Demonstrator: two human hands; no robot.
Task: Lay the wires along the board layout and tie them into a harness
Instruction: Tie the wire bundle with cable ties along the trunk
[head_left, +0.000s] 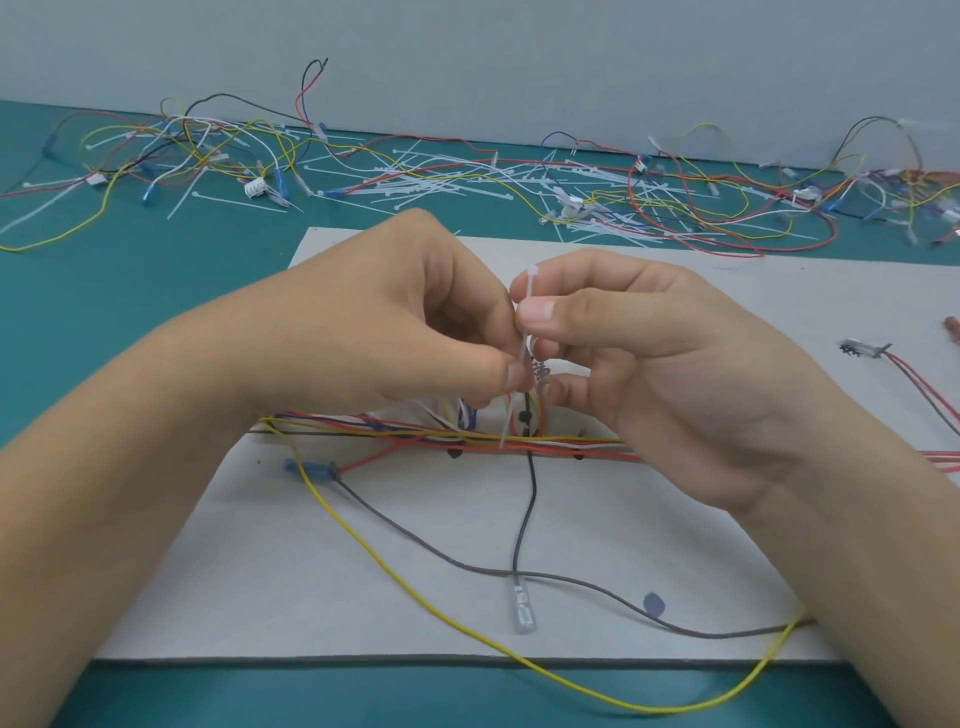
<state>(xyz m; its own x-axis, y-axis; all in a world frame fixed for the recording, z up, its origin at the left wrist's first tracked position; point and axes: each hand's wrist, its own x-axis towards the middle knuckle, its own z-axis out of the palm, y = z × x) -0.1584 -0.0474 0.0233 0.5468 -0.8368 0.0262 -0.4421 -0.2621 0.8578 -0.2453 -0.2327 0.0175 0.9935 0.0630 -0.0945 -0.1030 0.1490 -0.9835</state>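
The teal tabletop ran back to a pale wall, with bare room left of the board and a narrow strip in front of it. The grey board lay flat in the middle. Its near and left edges showed, but its right side ran out of view. Both forearms came in from the lower corners and covered the board's flanks. Along the back of the tabletop, apart from the board, loose wires and spare ties were strewn almost from edge to edge. Across the board's middle ran the bundle of red, yellow and white wires, partly hidden under the hands. A yellow wire left it and crossed the near edge onto the tabletop. A grey wire and a black wire lay on the open near half of the board. The left hand and right hand met above the bundle. The tie stood upright between them. The right grip pinched it just under its head, the left grip pinched it lower down, and its tail reached the bundle. Fingers hid whether it looped the wires. A blue terminal lay left, and a clear terminal ended the black wire. A connector lay far right, its red leads cut off by the frame.
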